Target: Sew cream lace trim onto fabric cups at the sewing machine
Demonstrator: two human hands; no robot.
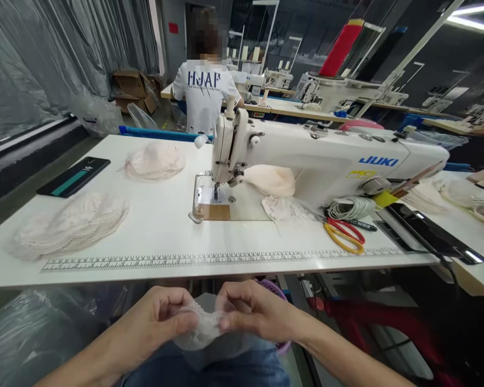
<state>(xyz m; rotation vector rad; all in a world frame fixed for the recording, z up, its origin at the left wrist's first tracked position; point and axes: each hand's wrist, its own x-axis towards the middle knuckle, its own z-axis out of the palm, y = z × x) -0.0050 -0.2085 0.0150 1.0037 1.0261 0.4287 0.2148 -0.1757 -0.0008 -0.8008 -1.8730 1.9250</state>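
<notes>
Over my lap, just below the table's front edge, I hold a sheer white lace fabric piece (204, 329) stretched between both hands. My left hand (165, 317) pinches its left side between thumb and fingers. On the other side my right hand (252, 312) grips the fabric the same way. Thin see-through cloth hangs beneath the fingers. Ahead of the hands stands a white sewing machine (322, 161), its needle area at the left end. A stack of pale lace pieces (70, 226) lies on the table's left, and a second pale stack (155, 161) sits farther back.
Red and yellow scissors (344, 235) lie beside a coil of pale cord (353, 207). A printed ruler strip (210, 260) runs along the front of the table (157, 234). At far left rests a dark flat box (75, 176). A person (205, 91) sits at another table ahead.
</notes>
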